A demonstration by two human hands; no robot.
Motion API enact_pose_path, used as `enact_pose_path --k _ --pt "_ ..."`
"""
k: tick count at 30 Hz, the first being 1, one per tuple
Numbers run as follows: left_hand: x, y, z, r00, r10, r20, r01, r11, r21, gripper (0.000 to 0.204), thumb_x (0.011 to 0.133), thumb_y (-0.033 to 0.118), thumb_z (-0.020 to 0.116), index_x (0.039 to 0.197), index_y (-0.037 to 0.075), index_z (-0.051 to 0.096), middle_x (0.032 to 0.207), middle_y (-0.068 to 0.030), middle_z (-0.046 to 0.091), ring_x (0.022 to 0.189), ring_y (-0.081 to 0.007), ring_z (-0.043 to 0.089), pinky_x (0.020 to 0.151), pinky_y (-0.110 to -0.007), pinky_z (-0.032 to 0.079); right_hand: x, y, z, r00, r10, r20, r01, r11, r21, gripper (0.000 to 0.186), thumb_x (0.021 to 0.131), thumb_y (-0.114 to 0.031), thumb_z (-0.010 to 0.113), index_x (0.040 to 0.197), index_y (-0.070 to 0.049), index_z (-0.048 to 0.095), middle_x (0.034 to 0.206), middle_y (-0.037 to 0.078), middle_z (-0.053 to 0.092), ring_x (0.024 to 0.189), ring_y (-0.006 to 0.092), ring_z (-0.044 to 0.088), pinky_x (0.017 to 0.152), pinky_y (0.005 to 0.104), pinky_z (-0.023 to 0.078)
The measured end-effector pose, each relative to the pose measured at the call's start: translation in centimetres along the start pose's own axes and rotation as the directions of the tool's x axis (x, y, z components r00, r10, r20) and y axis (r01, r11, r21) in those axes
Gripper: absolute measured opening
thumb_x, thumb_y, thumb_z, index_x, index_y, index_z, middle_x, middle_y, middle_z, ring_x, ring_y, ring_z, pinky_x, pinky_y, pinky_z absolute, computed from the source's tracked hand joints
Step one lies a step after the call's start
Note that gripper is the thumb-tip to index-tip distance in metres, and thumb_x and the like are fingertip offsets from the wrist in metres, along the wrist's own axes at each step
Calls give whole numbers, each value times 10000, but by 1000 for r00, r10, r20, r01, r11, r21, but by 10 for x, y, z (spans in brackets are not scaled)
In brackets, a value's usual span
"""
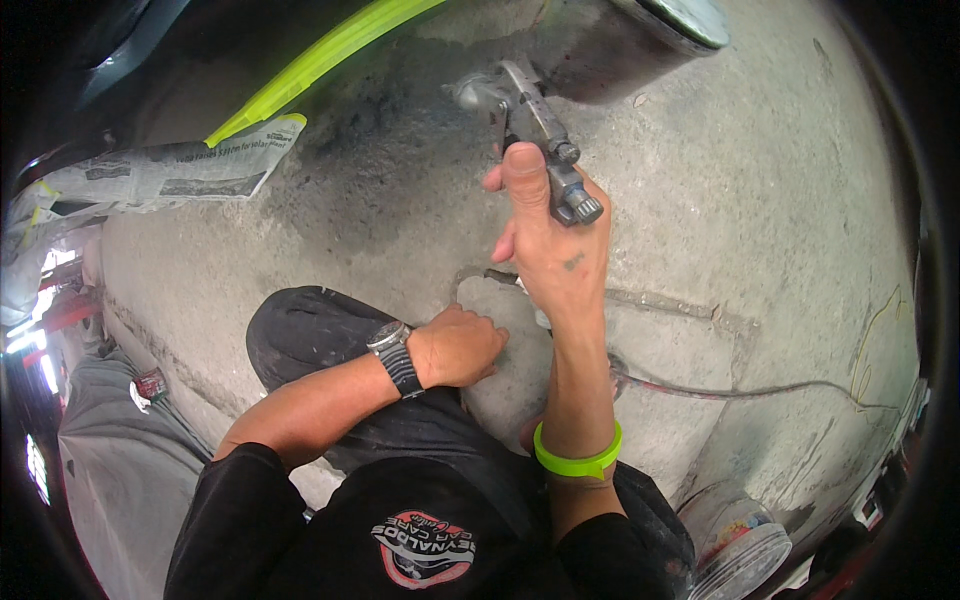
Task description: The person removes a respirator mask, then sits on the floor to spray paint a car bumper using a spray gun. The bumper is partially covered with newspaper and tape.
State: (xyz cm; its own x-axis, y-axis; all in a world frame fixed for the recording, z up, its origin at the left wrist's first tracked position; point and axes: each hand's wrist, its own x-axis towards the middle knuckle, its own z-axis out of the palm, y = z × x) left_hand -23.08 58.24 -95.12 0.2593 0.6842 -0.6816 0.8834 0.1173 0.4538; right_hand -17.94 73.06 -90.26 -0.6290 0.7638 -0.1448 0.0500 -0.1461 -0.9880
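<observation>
My right hand (560,245) is wrapped around a metal spray gun (540,130), thumb along its back by the adjusting knobs. The gun points away from me toward the top of the view. A dark grey metal cup (625,50) with a pale rim appears to join it at the upper right. A bright yellow-green band (577,463) circles my right wrist. My left hand (465,345) rests by my bent knee, fingers curled under with nothing seen in them. On that wrist is a watch (393,350) with a black strap.
At the upper left, a dark glossy panel (120,75) is edged by yellow-green tape (320,65) and newspaper sheets (180,165). A thin hose (700,394) runs rightward over stained concrete (780,220). Clear plastic tubs (740,560) lie lower right; grey sheeting (125,460) hangs left.
</observation>
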Motion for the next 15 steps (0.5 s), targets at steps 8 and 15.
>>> enact_pose_path --k 8,15 --pt "-1 -2 2 1000 11 -11 -11 1000 15 407 865 329 706 1083 -5 624 935 -197 691 890 -380 688 842 -471 513 7 4 4 1000 -12 -11 12 998 63 634 932 -589 605 1024 34 671 820 61 668 455 100 544 416 240 395" --pt "1 -2 2 1000 11 -6 -11 1000 3 408 858 327 711 1083 -3 627 946 -200 691 893 -378 688 837 -468 514 5 5 0 1000 -23 13 21 996 88 622 958 -578 570 1049 29 673 827 65 670 455 102 543 425 241 395"
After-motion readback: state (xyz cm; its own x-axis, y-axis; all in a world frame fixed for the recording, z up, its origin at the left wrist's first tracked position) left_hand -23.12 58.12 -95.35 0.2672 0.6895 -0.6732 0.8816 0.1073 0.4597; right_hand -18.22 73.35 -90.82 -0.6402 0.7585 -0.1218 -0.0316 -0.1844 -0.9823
